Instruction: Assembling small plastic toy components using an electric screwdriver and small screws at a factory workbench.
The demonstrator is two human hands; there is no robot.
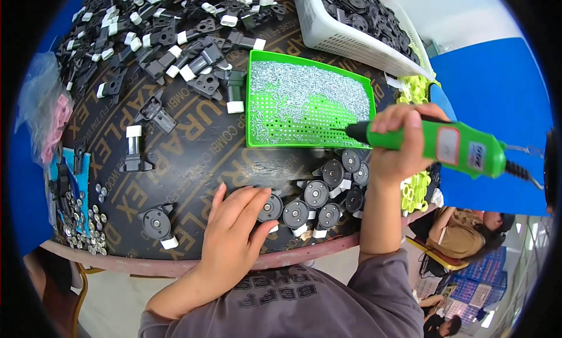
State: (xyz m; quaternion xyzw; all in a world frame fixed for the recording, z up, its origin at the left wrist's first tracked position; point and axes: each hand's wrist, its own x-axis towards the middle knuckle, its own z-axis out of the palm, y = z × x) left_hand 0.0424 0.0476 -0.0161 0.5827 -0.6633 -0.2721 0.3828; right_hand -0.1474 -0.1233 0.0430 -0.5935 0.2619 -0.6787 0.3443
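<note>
My right hand (402, 137) is wrapped round a green electric screwdriver (448, 147), its dark tip pointing left over a green perforated tray (310, 143). Small silvery screws (304, 83) lie heaped in that tray, thinner toward its near side. Close to the table's front edge, my left hand (234, 229) has its thumb and forefinger around a black part with a round disc (271, 208). Several similar disc parts (316, 194) with white ends cluster just right of it. Another disc part (157, 224) sits apart on the left.
Black brackets with white ends (205, 60) are piled across the far left. A white basket (328, 36) of black discs stands at the far right. Yellow-green plastic pieces (414, 191) lie at the right edge, round metal pieces (88, 226) at the left. Another person (468, 232) sits beyond the right.
</note>
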